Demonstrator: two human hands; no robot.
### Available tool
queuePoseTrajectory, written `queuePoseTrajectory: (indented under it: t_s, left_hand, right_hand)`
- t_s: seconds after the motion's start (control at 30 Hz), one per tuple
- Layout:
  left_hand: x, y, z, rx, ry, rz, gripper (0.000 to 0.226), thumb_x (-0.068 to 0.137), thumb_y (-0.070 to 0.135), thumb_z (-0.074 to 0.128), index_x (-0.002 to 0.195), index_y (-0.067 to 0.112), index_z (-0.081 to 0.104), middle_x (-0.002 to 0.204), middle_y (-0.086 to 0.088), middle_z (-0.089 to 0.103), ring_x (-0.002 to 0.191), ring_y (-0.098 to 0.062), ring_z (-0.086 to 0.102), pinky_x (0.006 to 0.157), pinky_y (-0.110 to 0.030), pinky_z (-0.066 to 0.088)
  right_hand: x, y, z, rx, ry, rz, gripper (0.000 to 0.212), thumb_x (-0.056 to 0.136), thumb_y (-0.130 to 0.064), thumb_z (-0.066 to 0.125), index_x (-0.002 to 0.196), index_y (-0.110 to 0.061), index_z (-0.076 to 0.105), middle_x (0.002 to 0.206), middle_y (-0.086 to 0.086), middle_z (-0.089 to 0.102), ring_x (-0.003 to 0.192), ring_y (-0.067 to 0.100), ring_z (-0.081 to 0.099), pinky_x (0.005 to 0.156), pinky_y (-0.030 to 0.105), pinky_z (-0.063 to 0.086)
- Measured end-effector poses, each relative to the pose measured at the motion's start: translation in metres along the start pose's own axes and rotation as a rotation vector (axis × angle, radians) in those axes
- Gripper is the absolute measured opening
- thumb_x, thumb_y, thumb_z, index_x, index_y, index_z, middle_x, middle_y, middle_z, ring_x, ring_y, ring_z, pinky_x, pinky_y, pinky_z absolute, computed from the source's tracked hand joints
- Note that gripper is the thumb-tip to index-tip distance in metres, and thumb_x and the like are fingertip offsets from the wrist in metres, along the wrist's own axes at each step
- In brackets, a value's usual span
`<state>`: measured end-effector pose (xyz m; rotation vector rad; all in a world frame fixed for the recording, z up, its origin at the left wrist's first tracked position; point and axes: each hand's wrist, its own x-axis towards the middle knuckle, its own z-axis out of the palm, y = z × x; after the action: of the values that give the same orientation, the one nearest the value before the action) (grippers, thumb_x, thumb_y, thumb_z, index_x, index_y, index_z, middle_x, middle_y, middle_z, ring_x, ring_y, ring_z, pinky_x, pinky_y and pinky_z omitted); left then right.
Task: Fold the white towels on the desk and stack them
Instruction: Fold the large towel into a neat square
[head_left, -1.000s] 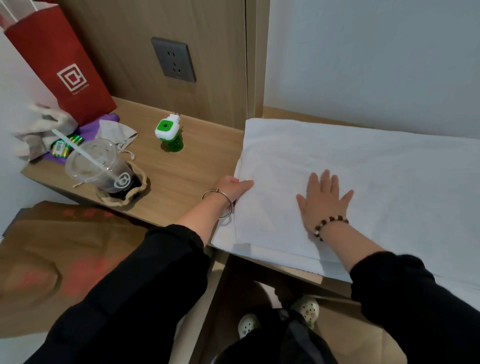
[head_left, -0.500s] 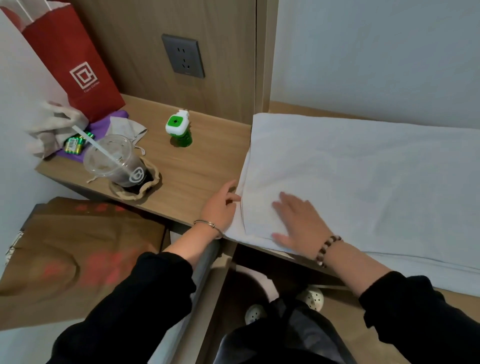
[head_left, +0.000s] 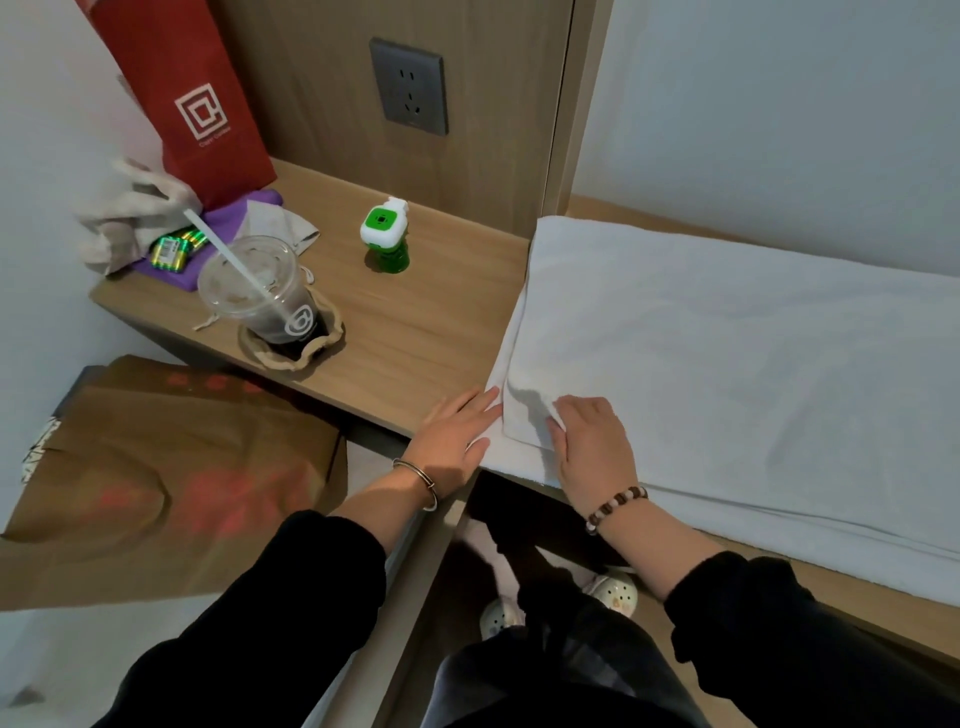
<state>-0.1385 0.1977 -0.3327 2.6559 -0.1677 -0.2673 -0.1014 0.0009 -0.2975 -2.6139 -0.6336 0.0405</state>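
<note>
Two hands work at the near-left corner of the white towel (head_left: 727, 364), and we have a close view of both. What do we make of the left hand (head_left: 454, 439)?

We see it flat, fingers straight and together, palm down on the front edge of the desk (head_left: 415, 322). Its fingertips touch the edge of the towel's bottom layer. A metal bangle (head_left: 418, 480) sits on that wrist.

And the right hand (head_left: 589, 447)?

We see its fingers curled over the corner of the upper layer, bunching the cloth, so it holds that corner. A bead bracelet (head_left: 615, 506) rings the wrist.

Where does the towel lie for us?

It's spread in layers across the right part of the desk, from near the back wall to the front edge, and it runs out of view at the right. We see the lower layer peeking out along the left side and the front.

And over on the left of the desk?

We count a clear plastic cup (head_left: 265, 296) of dark drink with a straw, standing in a crumpled brown sleeve near the front edge. Behind it, well apart from the towel, stands a green and white plug-in bottle (head_left: 384, 236). At the back left corner we have a red paper bag (head_left: 192, 98) upright, with a purple cloth (head_left: 244, 213), green batteries (head_left: 174, 249) and a pale glove (head_left: 130, 208) beside it. A grey wall socket (head_left: 409, 85) is set in the wooden panel above. Below the desk's left end lies a brown paper bag (head_left: 171, 467).
</note>
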Motion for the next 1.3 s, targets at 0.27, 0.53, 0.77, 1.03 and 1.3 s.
queuePoseTrajectory:
  t_s: [0.27,0.53,0.77,1.03,1.3]
  left_hand:
    - [0.022,0.034,-0.006,-0.625,0.229,-0.402,0.009,0.087,0.015,0.063,0.082,0.014,0.069,0.13,0.006,0.055,0.122,-0.011,0.042,0.096,-0.018,0.028]
    - [0.012,0.03,-0.018,-0.929,0.11,-0.455,0.026,0.086,0.006,0.055,0.061,0.014,0.062,0.126,0.005,0.06,0.1,-0.004,0.056,0.088,-0.024,0.039]
    - [0.004,0.023,-0.019,-0.83,0.021,-0.375,0.015,0.086,0.005,0.06,0.075,0.013,0.067,0.12,0.007,0.057,0.114,0.001,0.046,0.091,-0.01,0.029]
    - [-0.011,0.0,-0.014,-0.171,-0.028,-0.069,0.043,0.09,0.016,0.058,0.132,0.024,0.054,0.145,0.009,0.043,0.136,-0.012,0.029,0.108,-0.021,0.024]
    - [-0.019,-0.008,0.001,-0.024,0.015,0.041,0.047,0.095,0.025,0.052,0.141,0.028,0.041,0.152,0.013,0.028,0.144,-0.013,0.014,0.114,-0.032,0.022]
  right_hand:
    - [-0.003,0.0,0.013,0.013,-0.088,0.118,0.028,0.098,-0.017,0.043,0.113,-0.002,0.061,0.097,0.013,0.056,0.091,0.029,0.051,0.073,0.03,0.032]
    - [0.005,0.01,-0.025,0.466,0.339,0.472,0.041,0.101,-0.02,0.038,0.061,-0.019,0.031,0.06,-0.004,0.035,0.055,0.011,0.034,0.05,0.017,0.026]
    - [-0.012,-0.004,-0.015,-0.036,0.043,-0.059,0.033,0.081,-0.001,0.058,0.113,0.001,0.064,0.094,0.017,0.058,0.088,0.032,0.053,0.071,0.031,0.041]
    - [-0.017,-0.004,0.006,-0.297,-0.214,-0.115,0.031,0.088,-0.019,0.057,0.117,-0.009,0.055,0.113,0.008,0.054,0.102,0.026,0.048,0.075,0.03,0.038]
    - [0.026,-0.02,-0.044,0.011,0.35,0.118,0.007,0.081,-0.004,0.055,0.076,-0.004,0.059,0.072,0.01,0.054,0.071,0.03,0.055,0.056,0.028,0.032]
